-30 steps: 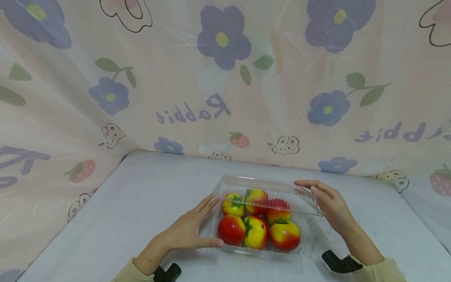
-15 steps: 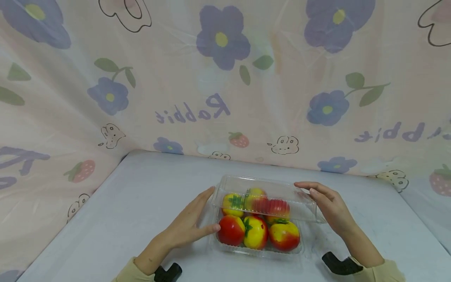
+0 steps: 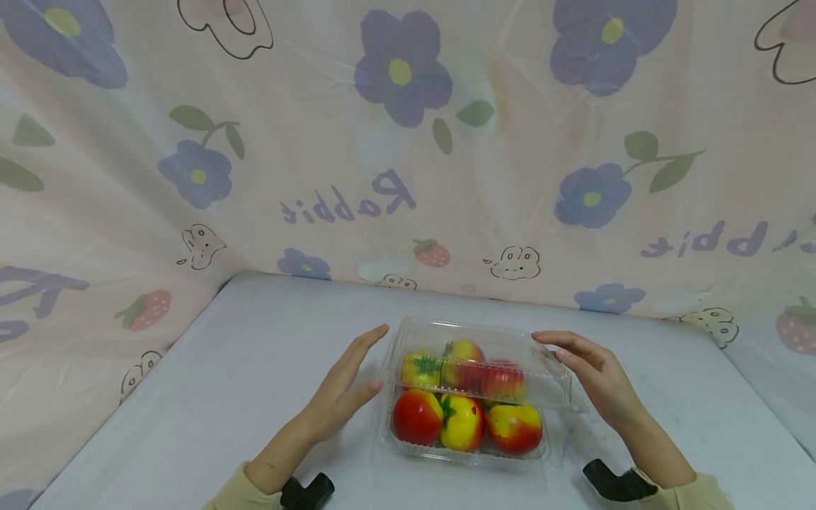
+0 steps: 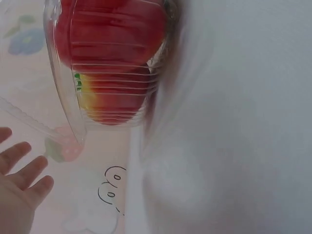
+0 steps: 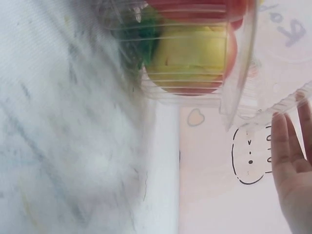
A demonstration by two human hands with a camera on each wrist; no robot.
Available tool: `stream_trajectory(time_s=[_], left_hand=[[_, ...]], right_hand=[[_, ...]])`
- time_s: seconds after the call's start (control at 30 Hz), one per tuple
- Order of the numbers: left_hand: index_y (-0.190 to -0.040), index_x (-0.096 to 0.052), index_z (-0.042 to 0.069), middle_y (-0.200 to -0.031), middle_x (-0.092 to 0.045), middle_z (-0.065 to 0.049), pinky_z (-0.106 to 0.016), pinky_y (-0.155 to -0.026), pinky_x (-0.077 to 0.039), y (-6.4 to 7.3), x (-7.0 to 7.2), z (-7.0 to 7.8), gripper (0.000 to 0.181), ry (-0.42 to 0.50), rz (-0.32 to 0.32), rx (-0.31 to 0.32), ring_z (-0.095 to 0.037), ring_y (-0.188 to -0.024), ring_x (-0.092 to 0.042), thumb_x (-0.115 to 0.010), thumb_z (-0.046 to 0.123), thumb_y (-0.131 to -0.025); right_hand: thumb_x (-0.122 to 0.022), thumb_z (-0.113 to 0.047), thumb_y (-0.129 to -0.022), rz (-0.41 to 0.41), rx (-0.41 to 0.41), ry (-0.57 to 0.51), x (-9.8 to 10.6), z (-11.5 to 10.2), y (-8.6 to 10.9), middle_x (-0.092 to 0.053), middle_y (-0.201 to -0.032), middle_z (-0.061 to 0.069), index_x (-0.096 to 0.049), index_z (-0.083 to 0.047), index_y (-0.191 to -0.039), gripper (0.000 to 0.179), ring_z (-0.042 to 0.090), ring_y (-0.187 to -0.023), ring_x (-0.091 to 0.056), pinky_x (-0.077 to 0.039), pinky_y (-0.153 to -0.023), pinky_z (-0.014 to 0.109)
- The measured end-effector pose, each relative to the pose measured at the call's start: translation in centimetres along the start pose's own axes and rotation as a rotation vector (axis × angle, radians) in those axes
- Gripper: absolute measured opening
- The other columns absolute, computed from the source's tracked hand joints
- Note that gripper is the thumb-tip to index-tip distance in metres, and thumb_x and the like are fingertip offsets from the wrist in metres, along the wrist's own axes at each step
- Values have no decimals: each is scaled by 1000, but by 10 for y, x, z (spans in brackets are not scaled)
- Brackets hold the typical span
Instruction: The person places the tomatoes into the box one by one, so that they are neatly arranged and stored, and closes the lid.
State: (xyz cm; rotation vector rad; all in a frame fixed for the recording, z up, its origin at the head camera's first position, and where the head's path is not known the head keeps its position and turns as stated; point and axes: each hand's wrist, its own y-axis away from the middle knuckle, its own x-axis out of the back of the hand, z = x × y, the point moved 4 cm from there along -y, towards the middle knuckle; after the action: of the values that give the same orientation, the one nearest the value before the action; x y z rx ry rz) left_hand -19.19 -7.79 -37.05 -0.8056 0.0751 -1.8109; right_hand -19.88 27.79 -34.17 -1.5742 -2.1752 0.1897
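Note:
A clear plastic clamshell box (image 3: 468, 459) stands on the table, holding several red-and-yellow fruits (image 3: 417, 418) with green leafy tops. Its hinged lid (image 3: 550, 375) slants over the back fruits, partly lowered, while the front row shows uncovered. To the left of the box my left hand (image 3: 338, 389) hovers with fingers extended and spread, touching nothing. At the lid's right side, my right hand (image 3: 599, 379) has its fairly straight fingers against the edge. In the right wrist view, fingertips (image 5: 280, 122) of that hand meet the ribbed lid edge. Fruits (image 4: 112, 97) show through the box wall in the left wrist view.
A white-covered table (image 3: 255, 340) lies under the box. Behind and to the left hangs a curtain (image 3: 319, 142) printed with flowers, rabbits and strawberries. Black wrist mounts (image 3: 307, 491) sit by both sleeves.
The lid has come down toward the front, covering more of the back fruits. My left hand has drawn away from the box's left side; my right hand has sunk slightly with the lid.

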Motion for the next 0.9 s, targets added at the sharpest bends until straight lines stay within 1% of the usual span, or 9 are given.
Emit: stream_trajectory(time_s=[0.07, 0.1, 0.2, 0.3, 0.47, 0.57, 0.63, 0.77, 0.9], left_hand=[[-150, -32, 20, -155, -32, -5, -74, -101, -25, -1, -1, 3, 61, 1, -2, -29, -35, -141, -30, -48, 35, -93], [-150, -32, 20, -155, -31, -4, -75, -101, -25, -2, -1, 4, 61, 6, -8, -45, -34, -141, -30, -48, 33, -93], [-149, -33, 15, -156, -29, -6, -77, -101, -22, -3, -2, 8, 59, 20, -35, -99, -34, -142, -28, -46, 33, -95], [-149, -33, 13, -156, -28, -8, -77, -101, -21, -5, -3, 10, 58, 38, -62, -116, -34, -142, -26, -45, 33, -96], [-150, -33, 17, -157, -28, -7, -77, -101, -21, -5, -4, 11, 58, 42, -81, -102, -34, -143, -26, -48, 32, -95], [-150, -33, 16, -157, -28, -5, -76, -101, -21, -5, -5, 10, 59, 48, -94, -91, -34, -143, -26, -50, 31, -95], [-149, -33, 16, -157, -28, -4, -76, -101, -21, -4, -5, 10, 59, 52, -100, -82, -33, -142, -26, -51, 28, -94], [-148, -35, 15, -156, -28, -3, -76, -102, -21, -3, -5, 9, 58, 55, -107, -68, -33, -142, -25, -51, 25, -93], [-148, -37, 21, -156, -29, -2, -76, -102, -22, -2, -6, 9, 58, 45, -105, -48, -32, -142, -26, -54, 28, -93]], right_hand=[[-36, 1, -101, -12, 11, -2, 0, 1, 1, -61, -129, -4, -54, 9, -125, 32, 7, -123, -48, -40, -97, 14], [-36, 2, -100, -15, 15, 3, 0, 1, 1, -61, -129, -4, -54, 9, -125, 32, 7, -124, -48, -41, -97, 14], [-37, 4, -99, -28, 21, 12, 0, 2, 3, -60, -131, -4, -54, 8, -126, 32, 6, -125, -47, -43, -96, 16], [-39, 5, -99, -33, 19, 33, 0, 1, 5, -59, -132, -3, -54, 7, -128, 33, 6, -125, -48, -44, -95, 17], [-42, 5, -98, -41, 9, 75, 0, 0, 7, -58, -135, -1, -52, 8, -130, 34, 5, -125, -49, -46, -95, 17], [-43, 4, -97, -43, -13, 107, 0, 0, 8, -58, -135, -3, -52, 8, -130, 34, 4, -124, -50, -46, -94, 18], [-45, 4, -97, -48, -22, 120, 0, -1, 9, -58, -135, -3, -52, 9, -130, 34, 6, -122, -53, -47, -94, 18], [-48, 5, -95, -65, -22, 152, -1, -3, 11, -57, -136, -2, -53, 10, -127, 33, 8, -120, -56, -48, -93, 19], [-50, 6, -93, -75, -10, 200, -2, -6, 12, -56, -137, -2, -55, 7, -127, 34, 3, -121, -53, -47, -92, 18]])
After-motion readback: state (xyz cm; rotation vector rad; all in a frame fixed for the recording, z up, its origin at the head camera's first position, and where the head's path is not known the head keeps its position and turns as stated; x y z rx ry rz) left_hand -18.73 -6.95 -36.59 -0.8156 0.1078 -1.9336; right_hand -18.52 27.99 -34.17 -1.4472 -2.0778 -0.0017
